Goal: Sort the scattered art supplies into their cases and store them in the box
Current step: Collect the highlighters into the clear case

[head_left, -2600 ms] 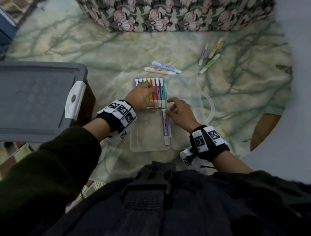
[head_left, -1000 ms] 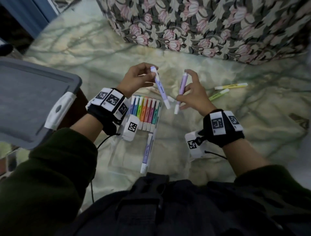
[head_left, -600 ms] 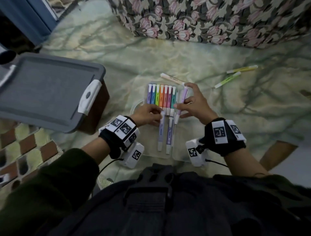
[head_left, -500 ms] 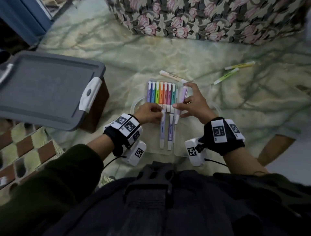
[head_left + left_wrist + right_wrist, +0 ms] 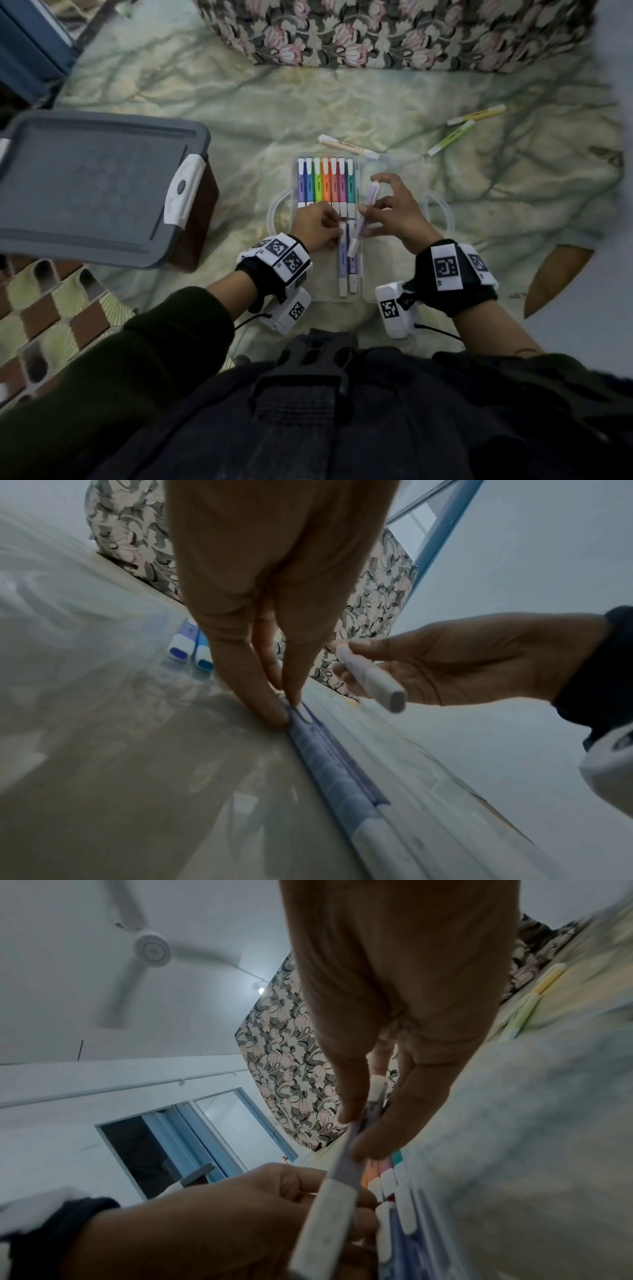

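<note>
Lilac marker going into the clear case (image 5: 387,281), second row.

Right hand (image 5: 397,216) pinches the lilac marker (image 5: 363,219) between thumb and fingers, tilted, its lower cap just above the two purple markers (image 5: 346,267) already lying in the near half of the case. Left hand (image 5: 318,226) has its fingertips (image 5: 274,715) pressed straight onto one of those, steadying it; it grips nothing. Judgement: filling step, mid-way. Next move calls for laying the marker flat beside the pair. A peach marker (image 5: 346,147) lies just beyond the case, two yellow-green ones (image 5: 466,126) well beyond it; the grey box (image 5: 102,192) sits left of the case, lid on.
</note>
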`<state>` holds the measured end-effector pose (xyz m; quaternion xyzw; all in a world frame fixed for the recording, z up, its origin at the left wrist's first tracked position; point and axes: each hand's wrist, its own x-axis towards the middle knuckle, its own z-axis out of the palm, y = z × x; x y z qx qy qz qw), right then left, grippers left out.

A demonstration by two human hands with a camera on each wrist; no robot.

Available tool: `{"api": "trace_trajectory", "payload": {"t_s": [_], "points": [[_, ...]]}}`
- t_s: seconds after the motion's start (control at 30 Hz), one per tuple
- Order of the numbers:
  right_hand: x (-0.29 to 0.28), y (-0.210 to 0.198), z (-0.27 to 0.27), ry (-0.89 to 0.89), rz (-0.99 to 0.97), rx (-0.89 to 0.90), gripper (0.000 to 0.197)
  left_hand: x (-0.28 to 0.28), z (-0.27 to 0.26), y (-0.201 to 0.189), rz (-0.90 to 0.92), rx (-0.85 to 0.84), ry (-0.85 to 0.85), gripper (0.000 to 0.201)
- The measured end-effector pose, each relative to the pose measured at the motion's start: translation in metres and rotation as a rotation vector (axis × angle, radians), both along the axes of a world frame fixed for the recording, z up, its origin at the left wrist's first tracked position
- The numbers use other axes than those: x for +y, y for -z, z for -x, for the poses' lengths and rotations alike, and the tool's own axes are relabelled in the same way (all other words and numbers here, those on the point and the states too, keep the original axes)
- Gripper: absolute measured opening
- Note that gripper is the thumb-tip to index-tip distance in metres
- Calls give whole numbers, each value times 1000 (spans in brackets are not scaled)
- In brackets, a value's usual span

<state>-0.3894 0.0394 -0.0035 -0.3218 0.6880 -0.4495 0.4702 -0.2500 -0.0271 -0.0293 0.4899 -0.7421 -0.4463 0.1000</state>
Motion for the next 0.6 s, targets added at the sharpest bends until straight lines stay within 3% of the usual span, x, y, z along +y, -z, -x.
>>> {"api": "trace_trajectory", "payload": {"t_s": [0.17, 0.37, 0.5, 0.6], "points": [[-5, 0, -13, -36, 17, 102, 47, -4, -12, -9, 30, 72, 50, 22], [-13, 16, -36, -200, -43, 476, 47, -20, -48, -8, 405, -178, 28, 30], [-14, 24, -44, -285, -105, 681, 50, -23, -62, -1, 307, -145, 6, 48], [-12, 27, -46, -314, -131, 742, 51, -23, -63, 0, 325, -176, 53, 47]]}}
